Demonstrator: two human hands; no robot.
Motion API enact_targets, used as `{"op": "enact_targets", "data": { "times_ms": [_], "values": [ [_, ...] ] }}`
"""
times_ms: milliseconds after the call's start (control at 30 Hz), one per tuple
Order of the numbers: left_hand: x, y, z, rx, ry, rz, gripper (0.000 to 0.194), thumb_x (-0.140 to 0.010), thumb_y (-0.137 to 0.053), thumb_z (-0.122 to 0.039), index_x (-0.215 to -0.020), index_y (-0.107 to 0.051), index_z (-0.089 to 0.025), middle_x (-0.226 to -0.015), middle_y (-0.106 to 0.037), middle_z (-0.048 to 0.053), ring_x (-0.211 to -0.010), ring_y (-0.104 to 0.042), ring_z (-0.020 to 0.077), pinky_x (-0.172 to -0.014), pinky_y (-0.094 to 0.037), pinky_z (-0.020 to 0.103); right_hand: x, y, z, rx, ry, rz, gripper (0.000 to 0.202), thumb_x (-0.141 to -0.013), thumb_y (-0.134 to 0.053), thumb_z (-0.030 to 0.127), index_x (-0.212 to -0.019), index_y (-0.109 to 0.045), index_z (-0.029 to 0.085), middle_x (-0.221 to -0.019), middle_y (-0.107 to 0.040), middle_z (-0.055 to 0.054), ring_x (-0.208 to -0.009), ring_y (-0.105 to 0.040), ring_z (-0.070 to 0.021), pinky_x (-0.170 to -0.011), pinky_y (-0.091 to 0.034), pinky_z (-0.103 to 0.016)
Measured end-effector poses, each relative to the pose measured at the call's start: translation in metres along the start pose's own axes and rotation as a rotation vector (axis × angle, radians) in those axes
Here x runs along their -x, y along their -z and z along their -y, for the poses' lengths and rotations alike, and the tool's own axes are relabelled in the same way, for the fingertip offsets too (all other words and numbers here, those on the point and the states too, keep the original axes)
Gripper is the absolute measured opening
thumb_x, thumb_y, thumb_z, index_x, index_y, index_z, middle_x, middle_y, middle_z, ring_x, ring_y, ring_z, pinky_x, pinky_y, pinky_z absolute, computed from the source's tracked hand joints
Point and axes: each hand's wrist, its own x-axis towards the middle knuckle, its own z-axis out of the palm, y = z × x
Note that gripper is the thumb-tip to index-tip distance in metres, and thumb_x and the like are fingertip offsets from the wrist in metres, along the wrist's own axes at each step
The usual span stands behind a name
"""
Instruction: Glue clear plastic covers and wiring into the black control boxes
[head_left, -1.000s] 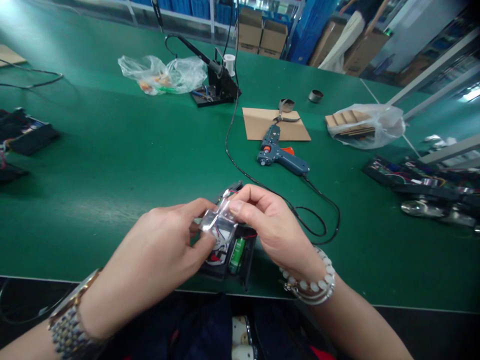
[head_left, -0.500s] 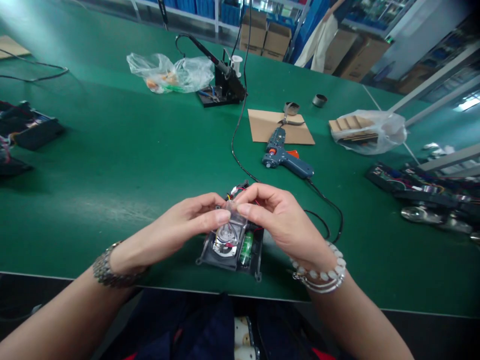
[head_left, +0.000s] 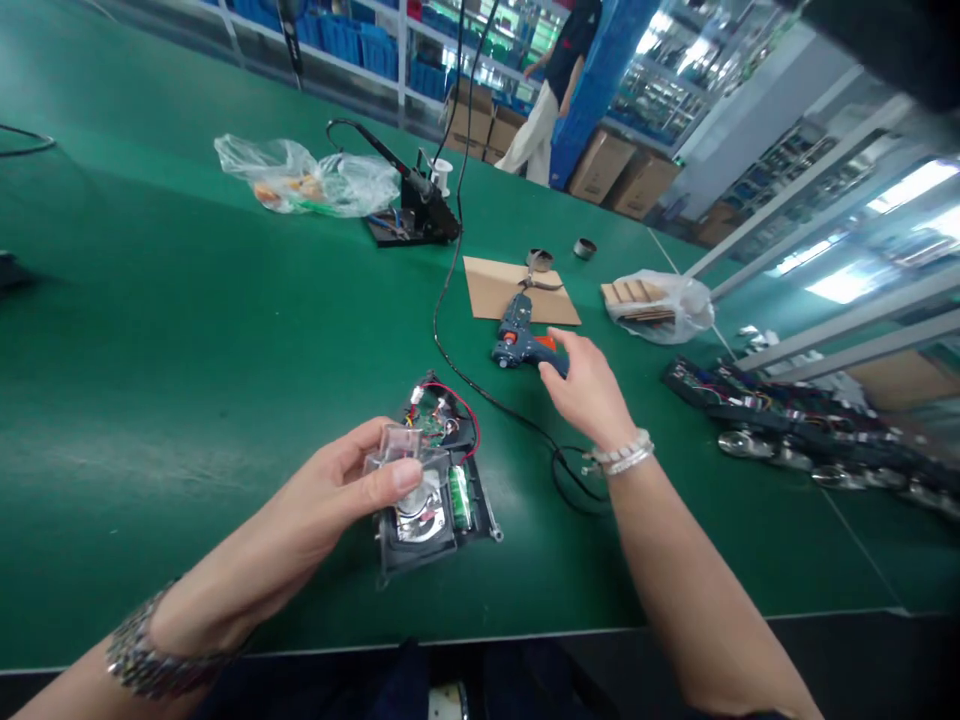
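Observation:
My left hand (head_left: pixel 341 495) is closed on the left side of a small black electronic housing (head_left: pixel 420 560), its thumb pressing a clear plastic piece (head_left: pixel 403 442) on top. A green cylindrical cell (head_left: pixel 460 498) sits on the right of the housing, and a circuit board (head_left: pixel 435 420) with red and yellow wires shows at its far end. Over to the right, my right hand (head_left: pixel 589 390) is at the handle of a blue-grey glue gun (head_left: pixel 516 345) with an orange trigger. Thumb and index finger stand apart on either side of the handle; the gun lies on the table.
Beyond the gun lie a cardboard sheet (head_left: pixel 487 290) and pliers (head_left: pixel 541 284). A soldering iron stand (head_left: pixel 420 215) and a plastic bag (head_left: pixel 300 180) are farther back. Black cables (head_left: pixel 510 405) cross the green table. Several electronic assemblies (head_left: pixel 780 410) line the right; a person (head_left: pixel 551 90) stands behind.
My right hand has left the housing and moved right and forward to the glue gun. My left hand stays on the housing, now holding it alone. The view has shifted.

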Motion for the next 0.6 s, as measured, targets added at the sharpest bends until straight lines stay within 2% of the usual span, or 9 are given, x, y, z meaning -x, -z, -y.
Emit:
{"op": "enact_targets", "data": {
  "times_ms": [67,167,267,333,400,500,600],
  "values": [
    [0.003,0.001,0.001,0.024,-0.006,-0.075,0.051,-0.086,-0.077,-0.062,-0.115,-0.063,-0.023,-0.112,-0.071,0.004,-0.103,-0.062,0.0243,-0.092,-0.046,0.035,-0.028,-0.002,-0.019,0.142,-0.053,0.011,0.05,-0.097,-0.069,0.023,-0.145,-0.054,0.014,-0.153,-0.051,-0.018,-0.147,-0.042,-0.0375,-0.124,-0.027,-0.064],
    [0.007,0.001,0.002,0.065,-0.014,-0.126,0.043,-0.092,-0.071,-0.061,-0.116,-0.063,-0.026,-0.119,-0.07,0.004,-0.108,-0.061,0.0261,-0.101,-0.044,0.041,-0.059,-0.014,-0.033,0.263,-0.1,0.07,0.045,-0.099,-0.071,0.034,-0.139,-0.059,0.018,-0.147,-0.056,-0.013,-0.135,-0.055,-0.0343,-0.114,-0.043,-0.061],
    [0.011,0.0,0.0,0.121,-0.001,-0.123,0.038,-0.095,-0.067,-0.059,-0.116,-0.064,-0.028,-0.125,-0.069,0.004,-0.112,-0.06,0.0263,-0.101,-0.044,0.041,-0.073,-0.024,-0.034,0.3,-0.125,0.106,0.038,-0.1,-0.071,0.037,-0.131,-0.064,0.016,-0.138,-0.062,-0.013,-0.124,-0.062,-0.0305,-0.107,-0.051,-0.054],
    [0.012,0.0,-0.001,0.11,0.015,-0.145,0.043,-0.092,-0.072,-0.058,-0.12,-0.063,-0.027,-0.128,-0.069,0.005,-0.116,-0.06,0.0288,-0.102,-0.043,0.043,-0.076,-0.024,-0.033,0.286,-0.132,0.091,0.036,-0.1,-0.071,0.037,-0.127,-0.065,0.015,-0.136,-0.063,-0.013,-0.122,-0.063,-0.0296,-0.105,-0.053,-0.052],
    [0.012,0.0,-0.001,0.061,0.025,-0.18,0.051,-0.087,-0.077,-0.057,-0.123,-0.062,-0.025,-0.128,-0.069,0.007,-0.12,-0.059,0.0319,-0.104,-0.042,0.045,-0.077,-0.016,-0.032,0.24,-0.133,0.059,0.034,-0.1,-0.071,0.037,-0.125,-0.066,0.015,-0.133,-0.065,-0.012,-0.119,-0.064,-0.0285,-0.103,-0.054,-0.051],
    [0.01,-0.002,0.0,0.065,0.019,-0.197,0.054,-0.087,-0.078,-0.056,-0.127,-0.061,-0.024,-0.132,-0.069,0.007,-0.123,-0.058,0.0332,-0.105,-0.04,0.045,-0.071,0.008,-0.025,0.108,-0.147,-0.003,0.031,-0.101,-0.069,0.038,-0.122,-0.067,0.015,-0.12,-0.07,-0.01,-0.106,-0.07,-0.0245,-0.094,-0.059,-0.046],
    [0.008,-0.006,0.0,0.198,0.02,-0.193,0.053,-0.091,-0.076,-0.053,-0.134,-0.06,-0.027,-0.143,-0.064,0.006,-0.127,-0.057,0.032,-0.105,-0.042,0.043,-0.048,0.039,-0.012,-0.081,-0.16,-0.053,0.041,-0.107,-0.053,0.047,-0.125,-0.065,0.012,-0.113,-0.075,-0.014,-0.084,-0.072,-0.0208,-0.079,-0.062,-0.039]
  ]
}}
